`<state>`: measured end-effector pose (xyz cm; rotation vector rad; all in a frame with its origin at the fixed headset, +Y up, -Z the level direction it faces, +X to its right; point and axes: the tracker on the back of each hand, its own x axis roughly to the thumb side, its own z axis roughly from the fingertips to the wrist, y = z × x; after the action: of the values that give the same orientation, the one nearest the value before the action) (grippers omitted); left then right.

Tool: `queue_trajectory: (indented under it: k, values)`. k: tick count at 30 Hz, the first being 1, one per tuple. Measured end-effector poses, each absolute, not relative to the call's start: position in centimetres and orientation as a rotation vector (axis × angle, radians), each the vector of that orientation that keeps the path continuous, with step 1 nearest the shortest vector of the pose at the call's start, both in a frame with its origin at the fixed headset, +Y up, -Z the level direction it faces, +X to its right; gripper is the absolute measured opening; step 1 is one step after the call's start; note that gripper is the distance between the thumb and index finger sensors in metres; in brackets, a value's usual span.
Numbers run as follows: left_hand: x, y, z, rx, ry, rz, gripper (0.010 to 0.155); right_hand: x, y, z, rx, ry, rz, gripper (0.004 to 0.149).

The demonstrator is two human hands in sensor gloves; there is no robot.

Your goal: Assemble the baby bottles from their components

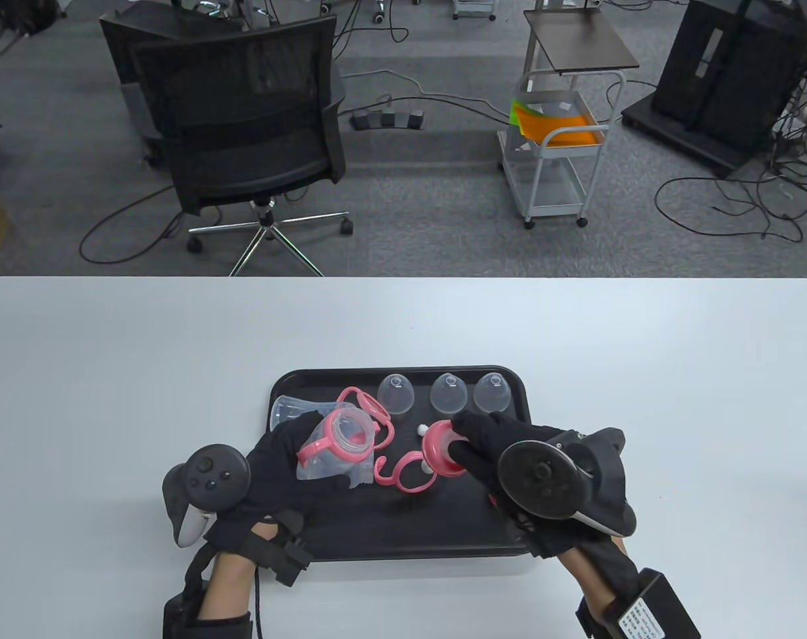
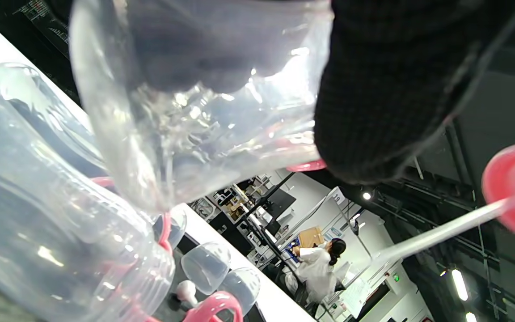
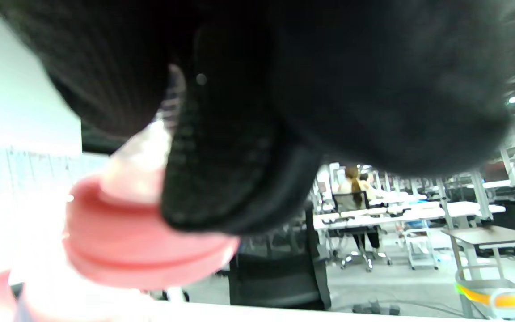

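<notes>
A black tray (image 1: 403,532) holds the parts. My left hand (image 1: 280,459) grips a clear bottle body (image 1: 333,452) fitted with a pink handle ring (image 1: 313,452), tilted with its mouth up; it shows close up in the left wrist view (image 2: 186,107). My right hand (image 1: 487,442) holds a pink screw collar with nipple (image 1: 440,449), its white straw (image 1: 422,430) pointing left. The collar fills the lower left of the right wrist view (image 3: 137,241). The collar is apart from the bottle.
Three clear dome caps (image 1: 395,393) (image 1: 449,393) (image 1: 491,391) stand along the tray's back edge. A second clear bottle (image 1: 293,409) lies at the tray's back left beside a pink handle ring (image 1: 363,403). Another pink handle ring (image 1: 403,474) lies mid-tray. An office chair (image 1: 244,133) stands beyond the table.
</notes>
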<state>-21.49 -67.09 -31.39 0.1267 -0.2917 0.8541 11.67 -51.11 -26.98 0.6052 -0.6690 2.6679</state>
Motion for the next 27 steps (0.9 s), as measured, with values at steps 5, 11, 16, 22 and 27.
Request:
queue_trajectory:
  k: [5,11,16,22,27]
  values:
    - [-21.2,-67.2,-31.4,0.112,-0.299,0.796,0.099,13.2,-50.1,-25.7,0.591,-0.849,2.507,0.046]
    - [-19.6,-66.8,-31.2,0.075,-0.356,0.682,0.098,13.9,-49.6,-24.8,0.558,-0.943,2.452,0.046]
    - [-18.5,-66.8,-31.1,0.027,-0.393,0.61,0.099,13.7,-49.4,-24.3,0.561,-0.98,2.44,0.046]
    - [-17.7,-67.0,-31.0,-0.01,-0.392,0.532,0.098,13.3,-49.4,-24.2,0.566,-1.004,2.419,0.046]
    - [-16.8,-67.2,-31.0,-0.048,-0.422,0.52,0.099,12.5,-49.6,-23.9,0.592,-1.011,2.429,0.046]
